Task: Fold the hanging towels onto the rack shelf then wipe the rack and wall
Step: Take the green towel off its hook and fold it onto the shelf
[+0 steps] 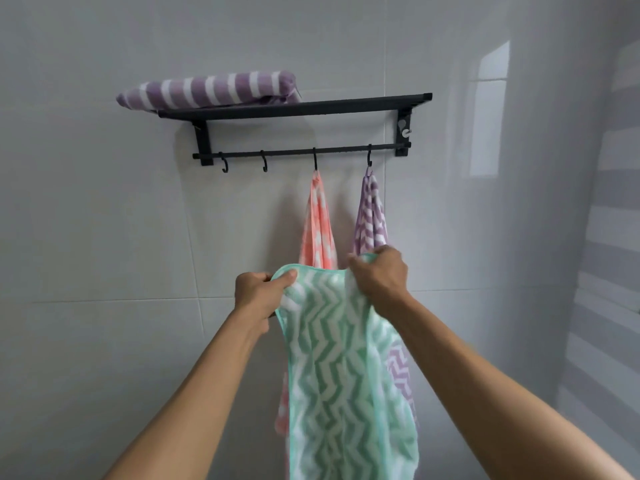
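The green towel [346, 368] hides the lower pink towel [318, 230] and purple towel [370, 216]. Its bottom is cut off.

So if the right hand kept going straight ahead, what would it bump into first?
Probably the purple towel hanging just beyond the right hand, then the wall; depth is hard to judge.

The shelf [346, 105] lies bare right of the folded purple towel [207, 90]; two left hooks [225, 166] hang free.
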The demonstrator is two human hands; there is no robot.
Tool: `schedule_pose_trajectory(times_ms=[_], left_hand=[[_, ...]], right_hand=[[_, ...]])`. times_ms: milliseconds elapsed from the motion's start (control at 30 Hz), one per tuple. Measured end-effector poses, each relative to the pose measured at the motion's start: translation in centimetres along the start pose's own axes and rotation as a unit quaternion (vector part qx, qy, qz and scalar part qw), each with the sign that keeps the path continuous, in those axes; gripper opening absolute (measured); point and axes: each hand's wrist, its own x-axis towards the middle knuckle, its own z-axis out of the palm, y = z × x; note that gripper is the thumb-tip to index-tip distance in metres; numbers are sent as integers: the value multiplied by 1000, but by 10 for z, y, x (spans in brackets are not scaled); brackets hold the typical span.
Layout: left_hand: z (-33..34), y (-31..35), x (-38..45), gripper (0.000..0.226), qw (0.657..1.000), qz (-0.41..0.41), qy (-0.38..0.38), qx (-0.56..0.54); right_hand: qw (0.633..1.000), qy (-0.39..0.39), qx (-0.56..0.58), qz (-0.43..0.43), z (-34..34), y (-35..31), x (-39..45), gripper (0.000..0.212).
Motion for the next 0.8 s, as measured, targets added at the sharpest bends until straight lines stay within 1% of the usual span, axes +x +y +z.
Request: schedule_pose_trajectory(times_ms=[33,100,200,233,300,333,367,433,500,567,667,733,800], left_hand=[[8,2,-2,29,1000,-7,-7,-14],[21,7,-8,26,998,-21,-26,-46],[29,12,-16,24,994,-35,-63,-85],[28,12,-18,23,992,-40,-74,-98],[22,10,-19,23,987,-47,-103,-114],[18,9,-19,24,985,-49,-119,-113],[15,8,-18,26,984,-50,-133,-109],[10,9,-19,27,980,-50,-159,-110],[7,11,-21,27,978,-48,-174,-107],[7,12,-23,28,976,-48,-183,-104],[3,12,-23,29,974,-61,-184,-121],[-3,12,-20,29,974,-65,-174,-130],[-9,11,-16,28,975,-65,-158,-140]], right_hand=[[1000,-11,20,-10,6,-4,-8,25],[997,-48,57,0,21,-8,-21,23],[987,-104,107,65,35,-11,-27,26],[981,-127,121,82,35,-13,-27,22],[963,-174,178,102,32,-15,-27,6],[950,-205,211,109,28,-18,-28,7],[936,-236,237,112,23,-20,-30,16],[925,-284,242,78,18,-18,-32,26],[939,-286,190,3,18,-10,-33,28],[958,-249,117,-85,21,-3,-31,19],[966,-173,-7,-190,25,0,-26,9],[965,-149,-51,-208,23,-1,-23,9],[965,-175,-25,-196,21,-2,-17,11]])
